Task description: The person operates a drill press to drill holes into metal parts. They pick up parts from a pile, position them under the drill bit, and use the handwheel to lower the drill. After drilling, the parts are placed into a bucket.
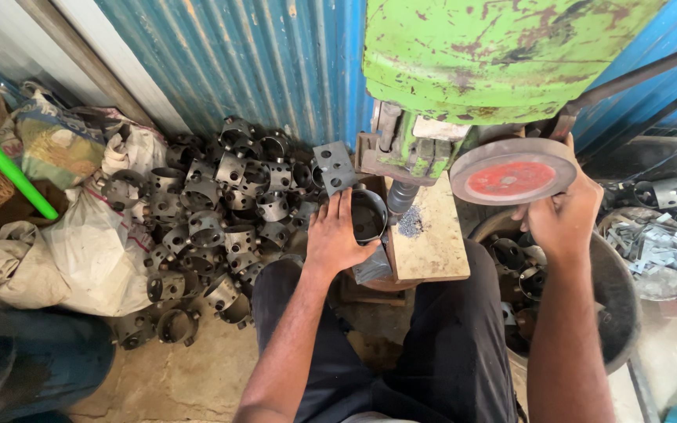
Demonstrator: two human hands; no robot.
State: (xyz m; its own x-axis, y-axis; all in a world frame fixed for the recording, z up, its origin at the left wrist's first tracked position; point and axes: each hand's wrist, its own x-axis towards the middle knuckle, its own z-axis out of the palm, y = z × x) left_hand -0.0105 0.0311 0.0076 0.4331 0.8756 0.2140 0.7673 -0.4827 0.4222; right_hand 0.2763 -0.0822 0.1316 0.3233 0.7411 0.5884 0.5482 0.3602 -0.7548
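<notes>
My left hand (337, 235) grips a dark metal ring with holes (368, 217) and holds it on the wooden block (431, 243) under the drill bit (401, 196) of the green press machine (495, 55). A small heap of metal shavings (410, 222) lies on the block beside the ring. My right hand (562, 215) is closed on the machine's feed handle, just below a round wheel with a red centre (513, 170).
A large pile of several similar perforated metal rings (213, 219) lies to the left against the blue corrugated wall (260, 63). White sacks (92, 251) sit further left. A round pan (617, 290) with more rings is on the right, with metal scraps (656, 243) beyond.
</notes>
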